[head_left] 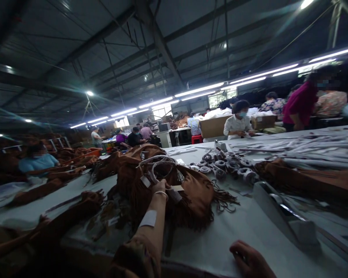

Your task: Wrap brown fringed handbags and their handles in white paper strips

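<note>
My left hand (160, 187) reaches forward onto a heap of brown fringed fabric (195, 189), with its fingers closed round a pale looped cord (162, 164). Small white tags lie close to those fingers, one of them a pale tag (177, 188) just to their right. A bracelet circles the wrist, and a white patch shows on the forearm. My right hand (251, 258) is low at the table's near edge, fingers loosely bent and slightly apart. Nothing shows in it, and the frame's bottom cuts it off.
Several grey-white rolled coils (220, 164) sit beyond the heap. A grey tape dispenser-like device (287, 216) stands at right on the pale table (220, 231). Long white strips (307, 148) and more brown cloth (304, 177) lie behind. At far left, co-workers handle brown fabric; a person (239, 121) sits across.
</note>
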A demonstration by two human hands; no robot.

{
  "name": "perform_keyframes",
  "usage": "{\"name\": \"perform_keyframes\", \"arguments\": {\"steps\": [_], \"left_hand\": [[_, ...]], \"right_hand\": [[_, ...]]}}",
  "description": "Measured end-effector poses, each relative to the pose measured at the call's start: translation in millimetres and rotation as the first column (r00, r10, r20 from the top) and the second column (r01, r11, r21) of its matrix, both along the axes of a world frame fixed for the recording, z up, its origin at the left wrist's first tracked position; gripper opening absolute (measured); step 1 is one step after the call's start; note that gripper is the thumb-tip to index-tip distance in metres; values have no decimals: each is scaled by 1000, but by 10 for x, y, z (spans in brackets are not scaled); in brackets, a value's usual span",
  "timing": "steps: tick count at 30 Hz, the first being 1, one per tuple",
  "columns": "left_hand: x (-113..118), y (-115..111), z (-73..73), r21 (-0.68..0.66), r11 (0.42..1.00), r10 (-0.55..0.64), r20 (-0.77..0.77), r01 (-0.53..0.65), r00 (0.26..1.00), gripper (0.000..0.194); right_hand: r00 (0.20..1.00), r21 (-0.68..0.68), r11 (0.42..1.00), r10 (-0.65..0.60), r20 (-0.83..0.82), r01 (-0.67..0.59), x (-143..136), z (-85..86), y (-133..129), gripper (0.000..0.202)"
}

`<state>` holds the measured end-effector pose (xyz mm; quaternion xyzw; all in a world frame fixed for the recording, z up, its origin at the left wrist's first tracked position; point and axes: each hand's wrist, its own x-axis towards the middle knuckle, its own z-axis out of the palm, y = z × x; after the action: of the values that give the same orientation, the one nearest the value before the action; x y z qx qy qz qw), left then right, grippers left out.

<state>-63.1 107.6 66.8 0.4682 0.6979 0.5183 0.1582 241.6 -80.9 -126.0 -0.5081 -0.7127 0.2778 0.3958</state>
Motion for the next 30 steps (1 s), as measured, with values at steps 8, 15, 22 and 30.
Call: {"name": "perform_keyframes", "arguments": {"steps": [8, 15, 22, 30], "left_hand": [[643, -123, 841, 334, 921, -216, 17, 198, 976, 18], [759, -1032, 1640, 450, 739, -630, 198, 502, 751, 23], [579, -1434, 1304, 206, 833, -507, 658, 514, 556, 34], [379, -861, -392, -358, 836, -464, -59, 415, 884, 17]], "right_hand": [[982, 86, 989, -110, -154, 125, 47, -6, 1, 28], [826, 220, 803, -497, -267, 554, 676, 645, -64, 51], [908, -43, 959, -280, -313, 281, 649, 1493, -144, 87], [945, -298, 900, -272, 184, 317, 745, 877, 29, 38]]}}
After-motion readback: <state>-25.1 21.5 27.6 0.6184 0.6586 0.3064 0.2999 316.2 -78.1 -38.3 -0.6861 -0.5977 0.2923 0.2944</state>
